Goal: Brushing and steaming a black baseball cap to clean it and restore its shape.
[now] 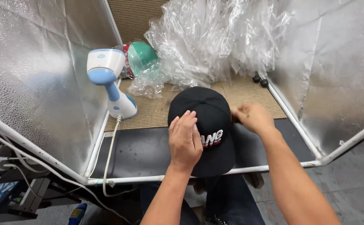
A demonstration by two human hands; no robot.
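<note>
Black flat-brim cap (207, 121) sits crown-up on the dark surface (140, 152), brim toward the person and reaching the white frame rail (273, 168) at the front edge. Left hand (185, 139) lies flat on the crown's left side, fingers spread and loose, pressing, not gripping. Right hand (253, 118) is at the cap's right edge, its grip pinched narrow on what looks like the side or rim of the cap; exact contact is partly hidden by the fingers. A handheld steamer (109, 83), white and blue, stands upright to the left on the tan mat (157, 110), untouched, cord trailing down over the rail. Behind it a green cap (142, 56) sits partly in clear plastic, beside a big heap of crumpled clear bags (215, 39). Judged progress: the black cap is out of any bag and being shaped or smoothed by hand; bagging is not yet done. Foil-lined walls (32, 75) enclose the booth.
</note>
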